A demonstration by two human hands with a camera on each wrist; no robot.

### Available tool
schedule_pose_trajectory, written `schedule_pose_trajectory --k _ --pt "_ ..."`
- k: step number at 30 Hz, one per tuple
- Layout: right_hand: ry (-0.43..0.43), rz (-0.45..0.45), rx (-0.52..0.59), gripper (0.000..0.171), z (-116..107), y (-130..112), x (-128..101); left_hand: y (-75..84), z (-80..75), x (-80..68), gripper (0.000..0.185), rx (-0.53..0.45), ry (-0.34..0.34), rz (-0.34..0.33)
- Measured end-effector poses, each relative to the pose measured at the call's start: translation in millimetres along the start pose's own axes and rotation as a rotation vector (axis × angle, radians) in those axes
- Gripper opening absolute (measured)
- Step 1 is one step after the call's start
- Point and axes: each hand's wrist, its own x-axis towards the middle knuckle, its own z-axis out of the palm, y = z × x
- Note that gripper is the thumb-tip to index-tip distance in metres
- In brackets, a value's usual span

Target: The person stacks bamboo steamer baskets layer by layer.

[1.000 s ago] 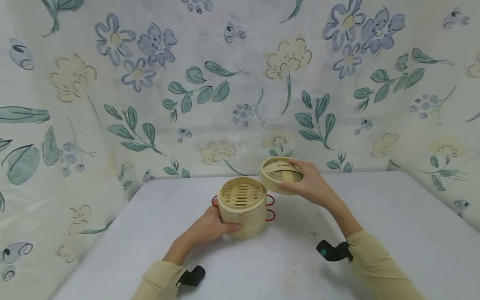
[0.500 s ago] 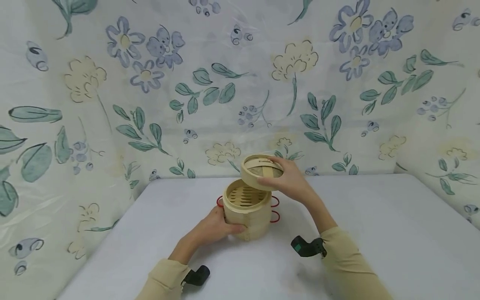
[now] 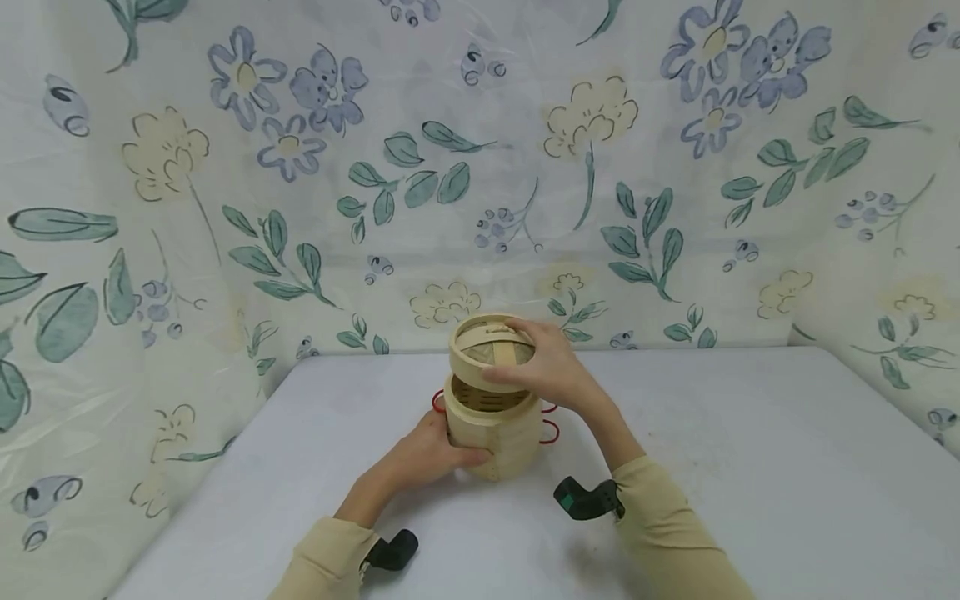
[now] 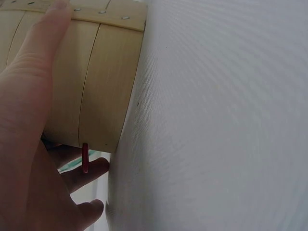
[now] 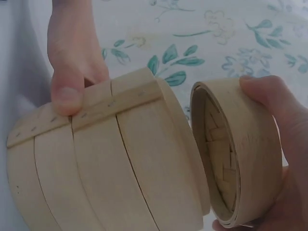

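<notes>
A round bamboo steamer basket stands on the white table, with small red loops on its sides. My left hand grips its left side, thumb across the front seam and the other fingers behind, partly hidden. In the left wrist view, the basket wall rests on the table beside the thumb. My right hand holds the bamboo lid by its rim, tilted just above the basket's opening. The right wrist view shows the lid with its woven inside facing the basket's top edge, close to it.
The white table spreads around the basket. Behind it and at both sides hangs a white floral sheet. A black camera sits on each wrist.
My right hand has carried the lid leftward and somewhat down, from beside the basket to over its opening. My left hand has kept its hold on the basket.
</notes>
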Motion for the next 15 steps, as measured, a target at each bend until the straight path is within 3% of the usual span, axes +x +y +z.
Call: schedule_pose_trajectory --k 15 --pt "-0.026 0.011 -0.058 0.087 19.3 -8.1 -7.0 0.4 0.6 0.9 0.070 0.020 0.010 -0.066"
